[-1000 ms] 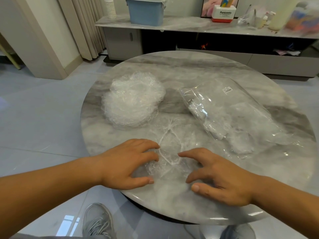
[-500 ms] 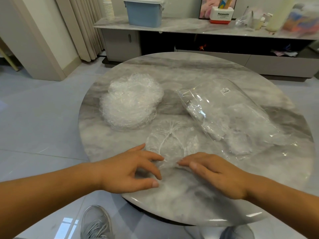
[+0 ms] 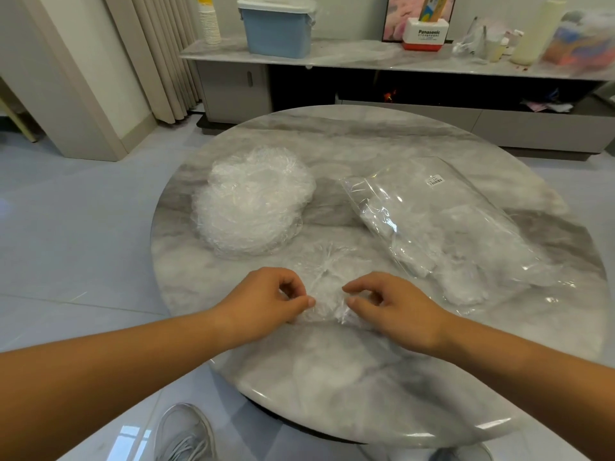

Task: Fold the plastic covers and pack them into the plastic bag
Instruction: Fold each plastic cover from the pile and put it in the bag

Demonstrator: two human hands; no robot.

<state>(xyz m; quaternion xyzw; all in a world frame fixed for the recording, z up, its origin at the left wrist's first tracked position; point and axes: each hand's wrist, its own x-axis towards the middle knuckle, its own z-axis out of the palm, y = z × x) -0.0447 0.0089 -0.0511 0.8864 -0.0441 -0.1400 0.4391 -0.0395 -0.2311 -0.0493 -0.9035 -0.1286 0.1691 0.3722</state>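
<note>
Plastic bag (image 3: pixel 449 227) lies right on the marble table (image 3: pixel 332 377), long axis running far-left to near-right; pile of covers (image 3: pixel 253 201) sits left. I see 1 cover (image 3: pixel 327 274) nearer me, its near rim pinched by left hand (image 3: pixel 263 304) and right hand (image 3: pixel 399 311).

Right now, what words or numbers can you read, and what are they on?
"Panasonic": on the white and red box at the back.
The small line under it: too small to read.
The sticker on the bag: its print is too small to read.
</note>
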